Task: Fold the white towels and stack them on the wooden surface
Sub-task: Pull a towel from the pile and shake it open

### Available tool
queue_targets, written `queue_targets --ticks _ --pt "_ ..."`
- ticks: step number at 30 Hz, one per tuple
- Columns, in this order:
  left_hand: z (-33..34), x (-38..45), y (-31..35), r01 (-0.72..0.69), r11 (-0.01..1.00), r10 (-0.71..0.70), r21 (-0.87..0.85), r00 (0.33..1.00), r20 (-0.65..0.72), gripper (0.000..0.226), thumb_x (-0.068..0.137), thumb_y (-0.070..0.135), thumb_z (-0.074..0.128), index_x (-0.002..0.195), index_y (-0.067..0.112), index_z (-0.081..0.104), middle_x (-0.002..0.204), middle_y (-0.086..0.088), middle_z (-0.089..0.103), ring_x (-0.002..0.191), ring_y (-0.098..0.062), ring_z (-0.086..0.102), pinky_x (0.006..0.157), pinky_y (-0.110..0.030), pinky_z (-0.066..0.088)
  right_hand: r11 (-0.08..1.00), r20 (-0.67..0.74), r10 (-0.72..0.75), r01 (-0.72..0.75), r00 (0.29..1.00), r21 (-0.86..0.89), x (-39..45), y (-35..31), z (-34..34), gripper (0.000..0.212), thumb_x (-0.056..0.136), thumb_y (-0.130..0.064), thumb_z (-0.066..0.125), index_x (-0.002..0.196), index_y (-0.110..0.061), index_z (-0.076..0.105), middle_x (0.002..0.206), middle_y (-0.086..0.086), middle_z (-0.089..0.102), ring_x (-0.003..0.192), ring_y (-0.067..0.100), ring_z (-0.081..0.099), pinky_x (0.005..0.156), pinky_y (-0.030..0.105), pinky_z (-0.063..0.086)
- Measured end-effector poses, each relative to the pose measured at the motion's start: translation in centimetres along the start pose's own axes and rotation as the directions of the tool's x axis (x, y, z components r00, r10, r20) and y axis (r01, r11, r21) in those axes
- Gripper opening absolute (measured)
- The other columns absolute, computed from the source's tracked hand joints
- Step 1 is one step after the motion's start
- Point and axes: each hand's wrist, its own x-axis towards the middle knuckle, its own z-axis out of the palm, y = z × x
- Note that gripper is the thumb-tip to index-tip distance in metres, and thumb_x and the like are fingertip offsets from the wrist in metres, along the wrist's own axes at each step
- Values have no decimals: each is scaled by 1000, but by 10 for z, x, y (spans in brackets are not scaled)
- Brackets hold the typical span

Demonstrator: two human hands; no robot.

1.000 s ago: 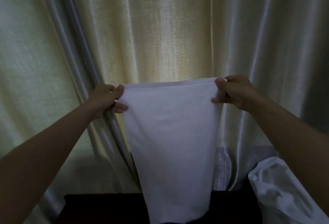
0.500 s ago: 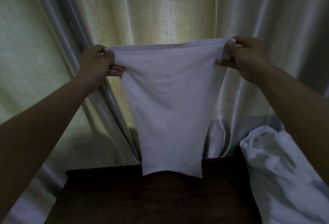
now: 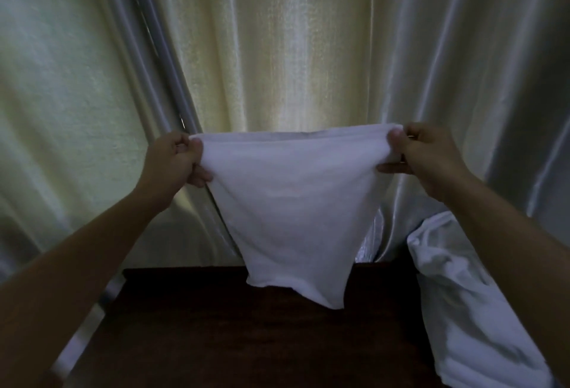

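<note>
Head view.

Item: white towel (image 3: 293,208), centre of frame, held up in the air in front of the curtain (image 3: 277,48). Top edge stretched nearly level between both hands; body tapers down to a ragged lower edge hanging above the far end of the dark wooden counter (image 3: 246,335). Whether that edge touches the wood cannot be told.

Left hand (image 3: 172,165), left of centre: grip closed, thumb and curled fingers pinching the towel's upper left corner.

Right hand (image 3: 431,156), right of centre: grip closed, thumb and fingers pinching the upper right corner.

Item: heap of white towels (image 3: 462,310), lower right of frame, unfolded, partly behind the right forearm.

Backdrop: pale, glossy, pleated curtain fills the upper frame.
</note>
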Motion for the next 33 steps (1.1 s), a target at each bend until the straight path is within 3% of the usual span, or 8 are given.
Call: queue_targets --ticks 2,7,10,14,18,21,27,33 --pt "-1 -6 2 43 998 -43 35 999 6 21 101 19 59 91 0 62 51 -14 64 44 -28 67 41 -35 57 999 19 38 -38 999 4 -5 -2 -3 23 102 -20 60 103 2 67 112 24 62 96 37 67 64 39 65" --pt "8 5 8 173 984 -175 35 984 34 20 102 19 56 103 0 61 83 -25 68 62 -34 74 49 -39 61 995 3 95 -95 996 -12 11 -1 4 32 102 -19 59 112 11 64 117 27 60 102 40 65 74 48 64" --pt "14 27 15 208 978 -208 -6 978 6 22 102 21 54 107 -1 60 79 -24 72 69 -37 74 61 -48 63 998 -21 64 -64 998 14 32 -5 14 35 102 -19 59 113 14 63 112 23 60 100 33 63 74 45 62" --pt "19 57 30 167 984 -169 -62 985 -28 19 103 22 53 95 6 59 87 -27 72 65 -31 74 64 -47 64 999 -79 -4 8 997 50 62 -16 25 32 102 -22 60 103 10 67 108 21 64 97 31 66 67 38 65" --pt "17 71 48 73 993 -79 -91 995 -65 23 104 24 52 86 10 55 88 -20 68 67 -28 74 60 -41 63 991 -138 -111 119 984 54 73 -37 29 26 102 -26 59 81 -15 69 88 6 69 86 23 70 62 34 63" --pt "11 63 63 33 994 -40 -106 997 -73 19 104 24 52 94 8 57 89 -17 69 70 -27 75 57 -36 63 983 -163 -165 175 973 48 65 -51 26 25 102 -28 57 82 -19 69 86 2 70 84 20 71 63 33 62" --pt "-10 8 72 7 995 -14 -104 998 -64 26 105 24 51 111 1 59 95 -21 71 80 -33 76 67 -43 64 979 -150 -188 198 971 57 13 -62 13 31 103 -24 56 100 5 68 98 17 67 91 26 69 69 38 63" --pt "-22 -62 56 44 994 -48 -101 998 -38 25 104 22 54 100 -2 59 89 -28 68 68 -29 74 54 -33 62 991 -107 -134 132 985 -24 -57 -41 -2 36 104 -25 55 109 9 67 103 26 67 87 31 67 65 42 64"
